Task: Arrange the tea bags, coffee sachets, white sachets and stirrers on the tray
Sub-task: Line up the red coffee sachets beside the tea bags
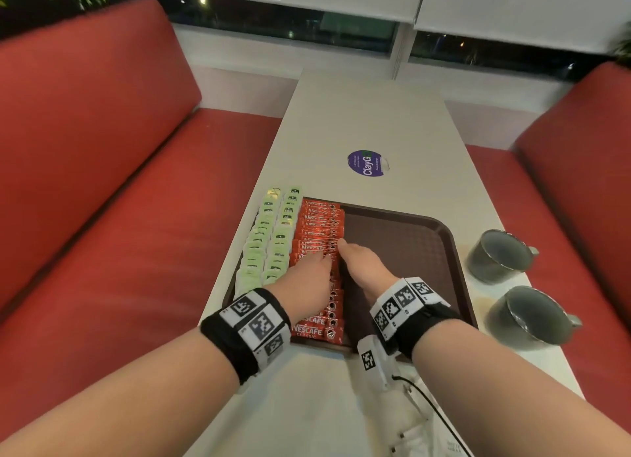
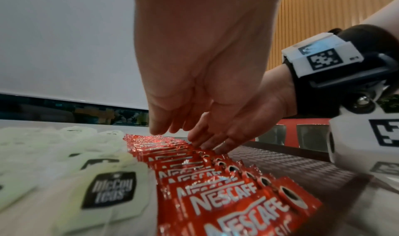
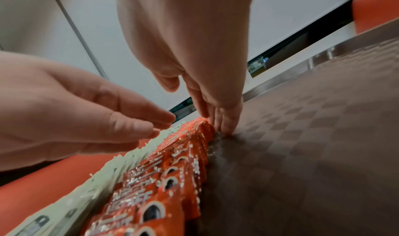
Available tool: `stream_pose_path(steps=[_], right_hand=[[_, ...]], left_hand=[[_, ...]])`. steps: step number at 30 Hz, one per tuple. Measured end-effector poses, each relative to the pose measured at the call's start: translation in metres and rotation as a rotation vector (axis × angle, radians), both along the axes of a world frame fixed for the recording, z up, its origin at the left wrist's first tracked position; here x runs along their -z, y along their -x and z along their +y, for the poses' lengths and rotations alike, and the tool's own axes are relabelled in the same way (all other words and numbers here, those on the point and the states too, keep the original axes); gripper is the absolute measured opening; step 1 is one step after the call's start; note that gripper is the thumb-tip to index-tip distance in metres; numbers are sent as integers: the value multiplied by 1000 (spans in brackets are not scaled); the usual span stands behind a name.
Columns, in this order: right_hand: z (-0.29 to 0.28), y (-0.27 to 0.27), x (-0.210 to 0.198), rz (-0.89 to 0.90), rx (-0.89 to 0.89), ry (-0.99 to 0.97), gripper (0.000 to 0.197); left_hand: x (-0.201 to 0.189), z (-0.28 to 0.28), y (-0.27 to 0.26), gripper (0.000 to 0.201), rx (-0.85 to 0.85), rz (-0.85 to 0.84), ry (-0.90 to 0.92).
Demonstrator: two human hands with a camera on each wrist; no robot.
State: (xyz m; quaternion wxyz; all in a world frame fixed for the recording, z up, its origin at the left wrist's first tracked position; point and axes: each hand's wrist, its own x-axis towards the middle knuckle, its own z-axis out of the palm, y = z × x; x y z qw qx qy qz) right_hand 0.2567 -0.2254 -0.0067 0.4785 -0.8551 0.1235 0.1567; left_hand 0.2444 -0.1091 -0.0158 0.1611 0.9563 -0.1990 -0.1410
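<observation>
A brown tray (image 1: 409,244) lies on the white table. Along its left side run two rows of pale green tea bags (image 1: 269,238) and, beside them, a row of overlapping red coffee sachets (image 1: 319,227). My left hand (image 1: 309,279) hovers over the middle of the red row with fingers nearly straight (image 2: 159,128). My right hand (image 1: 358,262) stands on edge, its straight fingertips (image 3: 226,128) pressing against the right side of the sachet row (image 3: 185,154) where it meets the tray floor (image 3: 313,145). No white sachets or stirrers show.
Two grey cups (image 1: 498,256) (image 1: 529,315) stand on the table right of the tray. A round purple sticker (image 1: 365,162) sits beyond the tray. Red bench seats (image 1: 102,183) flank the table on both sides.
</observation>
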Motion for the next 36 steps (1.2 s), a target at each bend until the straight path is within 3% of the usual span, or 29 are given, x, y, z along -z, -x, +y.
stream_pose_path(steps=[3, 7, 12, 15, 23, 30, 36], right_hand=[[0, -5, 6, 35, 8, -17, 52], [-7, -10, 10, 47, 41, 8, 56], [-4, -23, 5, -1, 67, -31, 50], [1, -29, 7, 42, 85, -127, 59], [-10, -47, 6, 36, 254, -135, 60], [3, -64, 9, 97, 266, -369, 60], [1, -86, 7, 58, 322, -197, 68]], left_hand=[[1, -8, -5, 53, -26, 71, -36], [9, -11, -10, 44, -25, 163, -9], [10, -9, -11, 42, -52, 193, 15], [-2, -4, -7, 45, -30, 165, -19], [-51, 60, 4, 41, -231, 22, 196], [-42, 83, 27, 35, -309, 26, 266], [-36, 94, 36, 33, -383, 51, 325]])
